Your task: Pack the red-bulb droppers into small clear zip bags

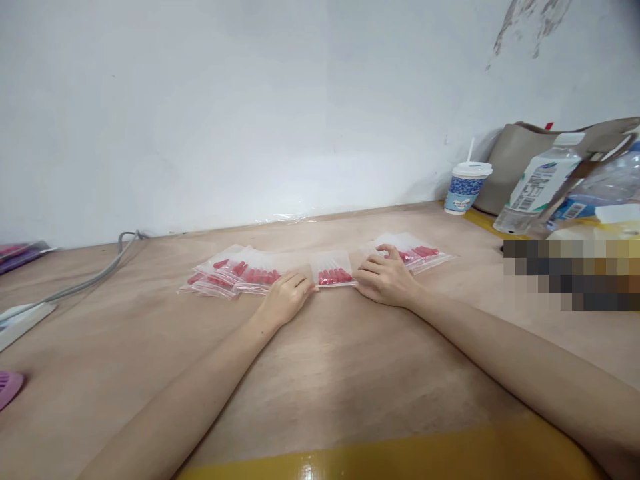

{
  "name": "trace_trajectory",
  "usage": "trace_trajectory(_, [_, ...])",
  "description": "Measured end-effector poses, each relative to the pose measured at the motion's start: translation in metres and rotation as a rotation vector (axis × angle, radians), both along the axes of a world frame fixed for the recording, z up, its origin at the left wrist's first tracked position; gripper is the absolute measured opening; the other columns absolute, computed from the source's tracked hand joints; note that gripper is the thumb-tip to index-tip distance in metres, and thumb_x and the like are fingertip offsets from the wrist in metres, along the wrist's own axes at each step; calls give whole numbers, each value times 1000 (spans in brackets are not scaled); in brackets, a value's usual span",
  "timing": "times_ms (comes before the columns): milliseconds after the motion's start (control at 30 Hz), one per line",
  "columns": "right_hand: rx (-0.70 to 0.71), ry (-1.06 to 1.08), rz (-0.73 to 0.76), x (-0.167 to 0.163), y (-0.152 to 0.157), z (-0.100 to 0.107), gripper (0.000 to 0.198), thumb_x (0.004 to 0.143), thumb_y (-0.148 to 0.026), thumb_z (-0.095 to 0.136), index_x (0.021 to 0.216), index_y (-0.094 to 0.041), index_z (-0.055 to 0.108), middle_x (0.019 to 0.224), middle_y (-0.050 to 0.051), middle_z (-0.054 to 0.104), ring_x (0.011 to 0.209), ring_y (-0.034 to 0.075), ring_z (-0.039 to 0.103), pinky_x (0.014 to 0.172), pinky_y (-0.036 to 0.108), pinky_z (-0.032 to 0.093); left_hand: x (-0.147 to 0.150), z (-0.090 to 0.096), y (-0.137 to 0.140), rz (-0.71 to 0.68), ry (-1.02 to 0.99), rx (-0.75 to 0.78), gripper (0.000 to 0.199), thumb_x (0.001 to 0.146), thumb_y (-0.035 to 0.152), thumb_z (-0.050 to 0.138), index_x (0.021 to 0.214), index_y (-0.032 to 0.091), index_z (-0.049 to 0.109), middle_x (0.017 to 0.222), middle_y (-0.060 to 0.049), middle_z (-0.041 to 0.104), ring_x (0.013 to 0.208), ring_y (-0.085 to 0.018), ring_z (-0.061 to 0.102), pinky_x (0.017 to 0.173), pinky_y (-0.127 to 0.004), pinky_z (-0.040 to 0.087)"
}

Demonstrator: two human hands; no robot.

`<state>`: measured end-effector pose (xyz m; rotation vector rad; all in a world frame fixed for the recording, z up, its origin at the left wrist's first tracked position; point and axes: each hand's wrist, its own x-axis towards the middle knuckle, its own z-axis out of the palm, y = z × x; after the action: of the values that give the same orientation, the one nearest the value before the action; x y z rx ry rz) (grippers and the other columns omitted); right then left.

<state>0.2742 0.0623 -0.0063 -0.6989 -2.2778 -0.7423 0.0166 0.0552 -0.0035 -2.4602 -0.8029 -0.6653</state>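
Note:
Between my hands a small clear plastic bag point(331, 259) lies flat on the table, with a row of several red capsule-shaped pieces point(334, 277) inside. My left hand point(289, 297) is closed, its fingertips at the bag's lower left corner. At the lower right corner, my right hand point(384, 279) is closed too, fingers curled and thumb hidden. Similar bags with red pieces overlap in a spread pile point(230, 270) left of my left hand. More such bags point(420, 253) lie just behind and right of my right hand, which partly covers them.
A lidded paper cup point(465, 190), a plastic bottle point(543, 183) and a grey-brown bag point(510, 150) stand at the back right. On the left are a grey cable point(100, 275), a white bar-shaped thing point(25, 325) and a pink object point(9, 387). A wall point(225, 120) bounds the table point(320, 373).

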Motion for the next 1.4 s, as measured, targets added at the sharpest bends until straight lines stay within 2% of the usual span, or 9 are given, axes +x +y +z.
trace_trajectory(200, [74,-43,-7,-4,3,-3,24,84,-10,43,69,-19,60,65,-2,63,69,11,48,86,35,25,-1,8,-5,19,-63,-78,32,87,43,50,102,15,60,95,-9,65,91,-22,57,83,-35,44])
trace_trajectory(300, [151,-51,-95,5,5,4,28,82,-6,42,63,-18,57,60,-2,60,64,10,46,88,35,24,-11,13,-6,280,-64,-70,42,86,46,47,111,14,57,113,-14,59,109,-31,48,96,-48,31])
trace_trajectory(433, [209,1,-235,35,11,18,25,81,-9,44,65,-20,60,61,-2,61,65,11,46,85,35,24,-25,11,-7,738,-12,-62,49,86,50,40,103,10,62,113,-21,56,118,-39,37,98,-59,18])
trace_trajectory(533, [178,21,-355,64,13,26,25,83,-12,45,71,-22,64,69,-1,65,69,12,49,84,36,24,-28,8,-7,823,24,-94,53,86,54,36,95,9,64,108,-22,58,118,-40,37,98,-59,17])
trace_trajectory(733, [60,-54,-555,110,1,18,24,82,-14,46,71,-20,66,74,3,68,73,16,52,85,39,22,-7,11,-13,647,-50,-205,48,88,51,36,93,13,64,95,-17,63,110,-36,46,99,-62,12])
trace_trajectory(933, [-42,-58,-700,114,-12,17,23,73,-11,45,81,-17,66,82,7,67,78,21,53,84,44,21,23,6,-22,426,-85,-366,54,89,52,36,128,15,45,125,-15,51,115,-27,48,94,-41,40])
trace_trajectory(1100, [-144,108,-422,63,-25,34,20,80,-19,46,86,-19,65,87,6,67,82,19,55,85,41,23,17,5,-22,197,-145,-530,63,84,52,47,136,18,35,142,-14,30,129,-29,31,101,-44,34])
trace_trajectory(1267, [-415,73,-34,1,-30,29,24,78,-40,56,91,-22,64,90,5,65,85,19,56,82,38,27,8,4,-21,105,-170,-592,52,84,45,51,129,20,46,135,-11,42,122,-24,43,100,-37,38])
trace_trajectory(1400, [-514,43,89,-25,-21,13,31,75,-44,59,93,-20,63,89,6,62,80,18,55,81,37,32,17,-1,-21,174,-250,-537,45,85,43,50,121,17,54,126,-12,51,115,-25,49,99,-39,39])
